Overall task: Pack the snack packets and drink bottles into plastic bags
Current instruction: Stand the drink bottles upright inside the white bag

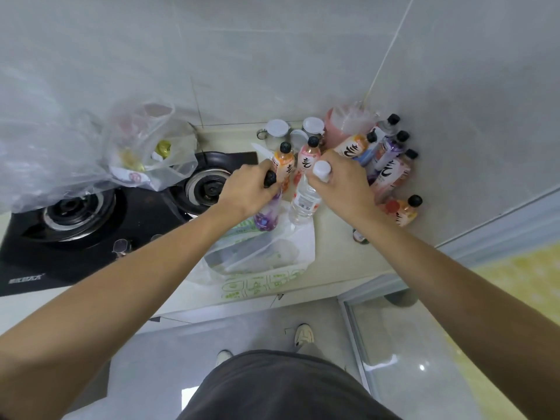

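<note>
Black calligraphic character on bottle labels (pixel 308 164)

Clear bottle (pixel 301 201), frame centre: transparent smooth plastic, white matt cap, paper-like label. Purple bottle (pixel 268 212) just left of it: glossy printed wrap, black cap. Plastic bag (pixel 266 262) below both: thin translucent white film, green print, creased. Clear bag (pixel 145 147), upper left: crinkled shiny film. Hob (pixel 91 237), left: black glossy glass, dull metal burner rings. Worktop (pixel 333 256): smooth pale cream, slight sheen. Wall tiles (pixel 272 56): grey, glossy. Floor (pixel 151 374), bottom: grey, polished, reflective.
</note>
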The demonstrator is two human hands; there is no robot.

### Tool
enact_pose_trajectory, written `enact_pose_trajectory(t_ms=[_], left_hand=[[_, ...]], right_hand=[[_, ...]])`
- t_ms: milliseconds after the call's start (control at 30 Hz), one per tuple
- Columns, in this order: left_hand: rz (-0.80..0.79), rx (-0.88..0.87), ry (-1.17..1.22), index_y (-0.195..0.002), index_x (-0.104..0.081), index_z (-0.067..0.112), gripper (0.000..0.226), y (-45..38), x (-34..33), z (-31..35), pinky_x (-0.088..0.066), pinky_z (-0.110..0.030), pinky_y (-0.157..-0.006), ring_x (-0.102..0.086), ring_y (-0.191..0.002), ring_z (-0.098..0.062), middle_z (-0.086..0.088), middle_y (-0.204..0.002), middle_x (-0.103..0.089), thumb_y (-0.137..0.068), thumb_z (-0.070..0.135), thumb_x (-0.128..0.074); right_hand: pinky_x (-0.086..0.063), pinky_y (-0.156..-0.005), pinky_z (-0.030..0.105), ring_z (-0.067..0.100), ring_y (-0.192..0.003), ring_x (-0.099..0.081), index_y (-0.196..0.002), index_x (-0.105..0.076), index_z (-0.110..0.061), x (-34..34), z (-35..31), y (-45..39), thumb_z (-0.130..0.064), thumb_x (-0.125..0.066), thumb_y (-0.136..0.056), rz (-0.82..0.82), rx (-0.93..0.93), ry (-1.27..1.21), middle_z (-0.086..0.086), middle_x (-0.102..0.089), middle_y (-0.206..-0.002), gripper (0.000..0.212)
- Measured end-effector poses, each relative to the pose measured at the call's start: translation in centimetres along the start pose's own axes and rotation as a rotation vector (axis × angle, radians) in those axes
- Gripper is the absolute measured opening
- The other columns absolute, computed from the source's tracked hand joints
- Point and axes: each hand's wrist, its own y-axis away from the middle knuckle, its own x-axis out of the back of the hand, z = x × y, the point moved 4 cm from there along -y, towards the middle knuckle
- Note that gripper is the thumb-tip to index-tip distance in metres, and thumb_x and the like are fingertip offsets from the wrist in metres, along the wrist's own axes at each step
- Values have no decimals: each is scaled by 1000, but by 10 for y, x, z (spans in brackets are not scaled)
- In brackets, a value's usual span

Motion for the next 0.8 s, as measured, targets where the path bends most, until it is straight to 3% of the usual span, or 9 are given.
enact_pose_trajectory(t_ms=[100, 267, 433, 800], left_hand=[[-37, 6, -13, -104, -55, 19, 29, 1, -13, -9, -56, -48, -69, -66, -86, -41, -14, -93, -71, -87, 41, -63], [-112, 9, -9, -109, -58, 18, 26, -5, -39, -15, -57, -47, -70, -67, -88, -37, -11, -95, -72, -92, 35, -67], [-153, 32, -16, -112, -57, 19, 27, -17, -61, -12, -56, -47, -72, -66, -90, -37, -12, -98, -71, -93, 36, -66], [-162, -36, -47, -116, -52, 15, 25, -58, -94, 19, -48, -40, -65, -61, -86, -36, -12, -97, -66, -95, 26, -63]], right_hand=[[-43, -64, 35, 26, -76, -62, -93, -63, -13, -12, 0, 18, -38, -74, -88, -16, -18, 3, 0, -64, -78, 28], [-43, -58, 37, 30, -75, -62, -95, -59, -10, -46, 17, 52, -36, -72, -90, -183, -132, -16, 8, -68, -81, 29], [-39, -59, 34, 30, -77, -63, -92, -53, -16, -69, 28, 70, -40, -69, -92, -271, -178, -32, 2, -63, -80, 30], [-34, -58, 32, 26, -68, -55, -85, -47, -17, -60, 68, 52, -37, -72, -89, -254, -227, -33, -1, -56, -72, 31]])
